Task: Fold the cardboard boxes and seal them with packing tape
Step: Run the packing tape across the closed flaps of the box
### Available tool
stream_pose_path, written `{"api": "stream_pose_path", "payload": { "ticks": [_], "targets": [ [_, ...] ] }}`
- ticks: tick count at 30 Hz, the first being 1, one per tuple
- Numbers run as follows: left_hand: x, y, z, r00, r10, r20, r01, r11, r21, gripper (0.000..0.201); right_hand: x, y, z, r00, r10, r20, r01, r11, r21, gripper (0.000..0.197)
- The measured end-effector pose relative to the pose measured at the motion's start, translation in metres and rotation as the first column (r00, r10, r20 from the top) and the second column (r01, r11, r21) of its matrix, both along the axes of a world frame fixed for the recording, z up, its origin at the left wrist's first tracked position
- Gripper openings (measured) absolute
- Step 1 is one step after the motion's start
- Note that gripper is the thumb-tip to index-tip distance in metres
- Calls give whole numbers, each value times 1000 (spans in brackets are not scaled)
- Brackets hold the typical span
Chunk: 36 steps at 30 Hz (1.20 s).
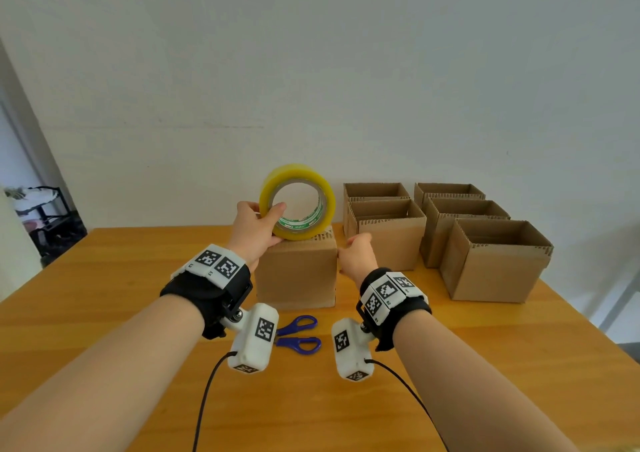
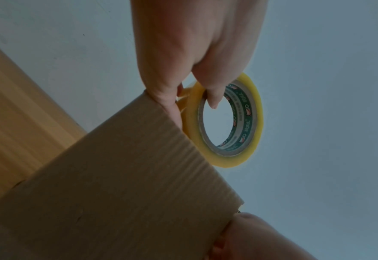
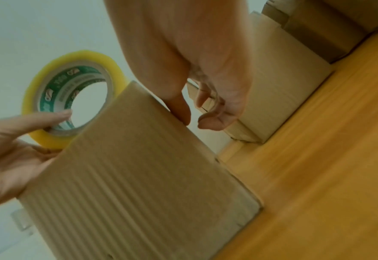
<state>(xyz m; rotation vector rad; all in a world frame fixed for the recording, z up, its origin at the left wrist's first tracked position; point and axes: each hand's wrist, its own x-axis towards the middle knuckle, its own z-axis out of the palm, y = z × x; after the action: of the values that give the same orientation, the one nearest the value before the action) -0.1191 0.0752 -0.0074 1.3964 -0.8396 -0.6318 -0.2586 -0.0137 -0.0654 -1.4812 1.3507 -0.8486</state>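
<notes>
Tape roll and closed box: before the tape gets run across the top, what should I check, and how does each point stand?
1. Tape roll gripped: ok, the left hand holds it with the thumb through the core.
2. Roll on the closed box: ok, it stands on edge on the top.
3. Box steadied: ok, the right hand touches its upper right edge, thumb on the box.
4. Top flaps flush: cannot tell, the roll and hands hide the seam.
5. Free tape end stuck down: cannot tell.
6. Scissors in reach: ok, on the table in front of the box.
</notes>
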Motion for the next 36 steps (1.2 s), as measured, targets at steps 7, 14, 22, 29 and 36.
{"api": "stream_pose_path", "payload": {
  "ticks": [7, 14, 22, 29, 36],
  "targets": [
    [0, 0, 0, 1000, -15, -6, 15, 1000, -2, 43, -10, 16, 12, 933, 256, 251, -211, 958, -192, 46],
    [-1, -1, 1, 1000, 1, 10, -1, 1000, 13, 32, -4, 23, 20, 836, 497, -231, -548, 758, -353, 88],
    [1, -3, 11, 979, -27, 204, 6, 995, 103, 17, -6, 24, 33, 632, 280, -723, -625, 736, -261, 86],
    [10, 2, 25, 871, 34, 491, -99, 989, 108, 12, -7, 28, 34, 583, 216, -783, -630, 729, -268, 84],
    [47, 15, 33, 721, 150, 676, -273, 959, 78, 19, -8, 34, 40, 542, 220, -811, -635, 740, -223, 88]
  ]
}}
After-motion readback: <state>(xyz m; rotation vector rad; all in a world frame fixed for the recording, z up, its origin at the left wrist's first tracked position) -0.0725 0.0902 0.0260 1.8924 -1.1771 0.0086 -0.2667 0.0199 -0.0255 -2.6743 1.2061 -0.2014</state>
